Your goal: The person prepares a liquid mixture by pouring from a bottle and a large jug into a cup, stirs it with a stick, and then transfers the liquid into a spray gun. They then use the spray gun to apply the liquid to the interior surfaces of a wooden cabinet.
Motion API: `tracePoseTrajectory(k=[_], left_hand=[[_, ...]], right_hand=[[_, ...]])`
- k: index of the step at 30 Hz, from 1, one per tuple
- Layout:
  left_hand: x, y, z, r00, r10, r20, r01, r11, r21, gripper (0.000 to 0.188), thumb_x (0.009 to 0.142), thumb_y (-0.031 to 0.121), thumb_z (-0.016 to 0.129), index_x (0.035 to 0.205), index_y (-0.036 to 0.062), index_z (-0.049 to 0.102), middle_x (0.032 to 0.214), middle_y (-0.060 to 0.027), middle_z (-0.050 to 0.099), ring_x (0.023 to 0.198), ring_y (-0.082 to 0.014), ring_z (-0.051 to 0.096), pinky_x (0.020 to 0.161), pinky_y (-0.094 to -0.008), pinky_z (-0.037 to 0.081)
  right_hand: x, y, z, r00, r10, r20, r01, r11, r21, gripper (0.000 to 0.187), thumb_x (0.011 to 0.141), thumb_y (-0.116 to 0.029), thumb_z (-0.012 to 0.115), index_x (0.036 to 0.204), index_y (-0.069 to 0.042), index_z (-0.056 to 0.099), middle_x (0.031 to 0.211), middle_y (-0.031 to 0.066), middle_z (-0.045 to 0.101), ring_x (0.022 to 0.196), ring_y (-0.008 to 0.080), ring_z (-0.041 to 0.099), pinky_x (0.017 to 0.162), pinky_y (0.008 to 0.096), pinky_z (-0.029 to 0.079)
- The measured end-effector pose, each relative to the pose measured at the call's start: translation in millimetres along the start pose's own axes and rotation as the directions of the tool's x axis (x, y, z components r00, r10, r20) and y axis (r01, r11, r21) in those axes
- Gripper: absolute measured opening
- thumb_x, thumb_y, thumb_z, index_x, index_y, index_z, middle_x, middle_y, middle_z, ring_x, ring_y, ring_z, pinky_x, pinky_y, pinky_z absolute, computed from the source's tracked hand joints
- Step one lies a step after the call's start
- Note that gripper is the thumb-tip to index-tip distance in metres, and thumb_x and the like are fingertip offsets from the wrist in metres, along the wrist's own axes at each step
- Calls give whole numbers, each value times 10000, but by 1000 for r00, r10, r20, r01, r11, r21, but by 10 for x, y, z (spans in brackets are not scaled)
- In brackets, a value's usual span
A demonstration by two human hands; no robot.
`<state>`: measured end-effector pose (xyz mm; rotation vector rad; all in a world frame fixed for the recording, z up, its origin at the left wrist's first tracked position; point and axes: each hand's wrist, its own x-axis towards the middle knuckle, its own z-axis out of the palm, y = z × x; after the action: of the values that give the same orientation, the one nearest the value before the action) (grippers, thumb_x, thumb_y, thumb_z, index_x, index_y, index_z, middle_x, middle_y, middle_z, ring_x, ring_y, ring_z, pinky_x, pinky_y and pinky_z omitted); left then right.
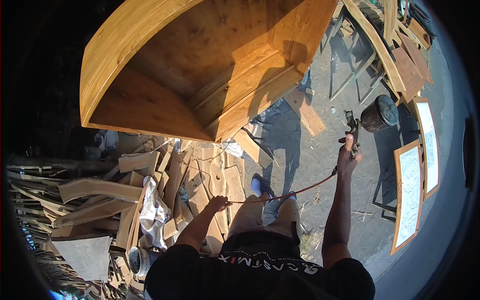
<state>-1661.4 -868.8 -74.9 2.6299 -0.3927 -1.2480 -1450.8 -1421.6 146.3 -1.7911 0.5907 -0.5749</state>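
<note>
My right hand (346,159) is closed round the handle of a spray gun (354,131) with a dark paint cup (379,114) on its far right side. From the bottom of the gun a thin reddish hose (305,190) sags across in front of my body. My left hand (218,203) grips that hose with its fingers wrapped round it. Ahead and to the left stands a large varnished wooden cabinet (150,107), its hollow inside facing me. Sunlight and my shadow fall across its boards. The spray gun is apart from the cabinet.
Scrap planks (210,175) and offcuts pile up on the left, with a white cloth (154,215) and a dark bucket (141,260) among them. At the right lean wood-framed white panels (410,195). Wooden trestles (357,75) stand at the far right; loose boards (305,112) lie ahead.
</note>
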Motion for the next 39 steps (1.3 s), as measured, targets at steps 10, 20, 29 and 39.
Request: tracePoseTrajectory(k=[10, 20, 29, 39], left_hand=[[-151, -262, -249, 862, -393, -320, 208, 850, -484, 448, 1039, 566, 633, 953, 131, 701, 805, -164, 722, 770, -400, 731, 681, -529, 557], [988, -132, -10, 492, -597, -634, 93, 760, -643, 262, 1017, 339, 732, 1053, 83, 775, 959, -137, 766, 839, -353, 753, 713, -448, 574], [2208, -819, 280, 356, -505, -786, 97, 857, -506, 283, 995, 374, 748, 1112, 118, 765, 960, -107, 758, 807, -339, 763, 658, -454, 598], [2801, -1001, 423, 218, -480, -850, 119, 878, -465, 313, 1000, 450, 724, 1080, 150, 765, 893, -73, 719, 736, -326, 742, 619, -467, 583]], right_hand=[[77, 12, 2538, 797, -177, 578, 35, 968, 248, 236, 1075, -207, 682, 1140, 4, 767, 878, 31, 746, 744, 83, 634, 675, 287, 498], [-494, 1575, 5542, 518, -417, 747, 181, 907, 380, 387, 1038, -373, 737, 980, 9, 718, 717, 188, 650, 628, 292, 593, 657, 411, 519], [-746, 2158, 7244, 510, -322, 798, 330, 929, 164, 620, 1007, -598, 687, 975, 20, 719, 803, 266, 705, 836, 483, 711, 781, 509, 544], [-647, 1017, 7281, 557, -663, 500, 411, 743, 528, 511, 1020, -474, 723, 908, 25, 699, 629, 104, 576, 615, 217, 576, 667, 407, 504]])
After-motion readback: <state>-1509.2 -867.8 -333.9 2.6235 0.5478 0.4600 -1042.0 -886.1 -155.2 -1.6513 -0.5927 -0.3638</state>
